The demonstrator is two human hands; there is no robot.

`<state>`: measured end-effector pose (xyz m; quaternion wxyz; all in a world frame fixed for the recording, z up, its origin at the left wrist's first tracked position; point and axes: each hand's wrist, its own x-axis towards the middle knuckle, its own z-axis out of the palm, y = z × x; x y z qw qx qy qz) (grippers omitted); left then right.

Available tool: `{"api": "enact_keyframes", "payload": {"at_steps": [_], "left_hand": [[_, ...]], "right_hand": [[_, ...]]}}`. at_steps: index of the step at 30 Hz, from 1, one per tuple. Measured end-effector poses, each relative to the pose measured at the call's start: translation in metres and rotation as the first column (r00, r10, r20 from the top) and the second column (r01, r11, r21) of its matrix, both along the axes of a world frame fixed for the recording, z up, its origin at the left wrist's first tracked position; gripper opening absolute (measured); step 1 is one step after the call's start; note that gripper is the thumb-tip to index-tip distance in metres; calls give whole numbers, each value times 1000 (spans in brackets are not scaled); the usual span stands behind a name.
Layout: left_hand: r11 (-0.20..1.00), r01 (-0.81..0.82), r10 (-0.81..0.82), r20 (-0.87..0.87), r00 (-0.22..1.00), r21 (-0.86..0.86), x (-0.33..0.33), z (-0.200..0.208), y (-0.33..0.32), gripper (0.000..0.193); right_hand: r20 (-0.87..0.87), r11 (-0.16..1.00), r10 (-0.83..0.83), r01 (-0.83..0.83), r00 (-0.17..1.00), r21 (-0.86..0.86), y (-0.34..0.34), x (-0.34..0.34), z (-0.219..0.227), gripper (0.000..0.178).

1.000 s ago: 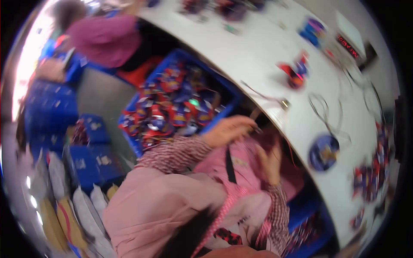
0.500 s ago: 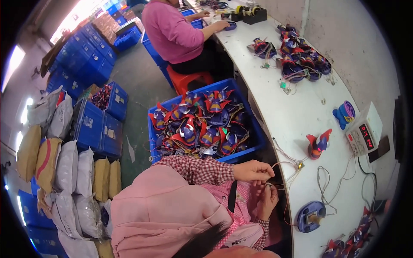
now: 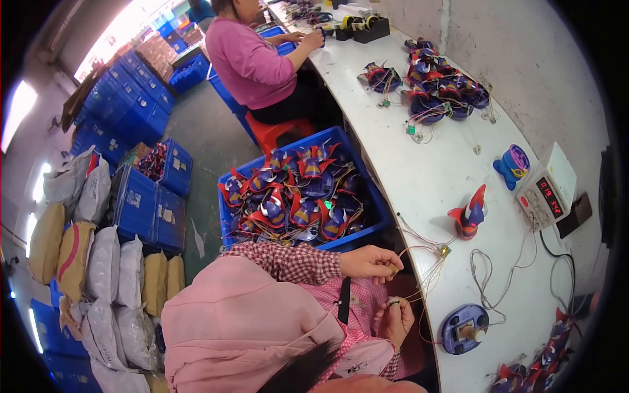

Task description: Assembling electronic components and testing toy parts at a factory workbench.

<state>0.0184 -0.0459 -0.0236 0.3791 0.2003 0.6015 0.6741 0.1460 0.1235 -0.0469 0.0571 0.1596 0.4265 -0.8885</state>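
My left hand [image 3: 370,262] pinches a small yellowish part on thin wires [image 3: 426,262] at the edge of the white bench [image 3: 426,177]. Just below it, my right hand [image 3: 394,319] grips a small ring-shaped part joined to the same wire bundle. Both sleeves are red-and-white check. The wires trail onto the bench toward a red and blue toy figure [image 3: 468,213]. A blue round fixture [image 3: 464,327] sits on the bench right of my right hand.
A blue crate [image 3: 367,239] of red and blue toy shells stands beside my knees. A white meter box [image 3: 547,190], a blue-purple toy [image 3: 512,164] and a pile of toy shells [image 3: 439,85] lie on the bench. A co-worker in pink [image 3: 252,62] sits on a red stool [image 3: 278,131]. Sacks [image 3: 98,262] and blue crates [image 3: 144,196] stand left.
The view has swung round and steadied, bringing the bench and the co-worker into sight. My two hands have come close together on the wires at the bench edge.
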Motion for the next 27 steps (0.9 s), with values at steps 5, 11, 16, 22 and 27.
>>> {"api": "enact_keyframes", "payload": {"at_steps": [5,11,16,22,27], "left_hand": [[999,-29,28,-68,997,-21,4,0,5,25],[996,-78,67,-223,973,-45,9,-3,8,24],[988,-126,111,-148,983,-94,10,-5,11,23],[989,-133,118,-205,971,-58,12,-5,12,21],[987,-156,147,-161,976,-42,14,-10,10,21]], "right_hand": [[-28,999,-28,27,999,-42,1,5,-4,6],[-78,999,-21,19,997,-30,0,3,-1,6],[-75,998,-57,56,996,-15,-1,8,5,7],[-129,995,-91,95,987,19,1,12,15,8],[-125,996,-78,82,989,29,-2,13,15,8]]}}
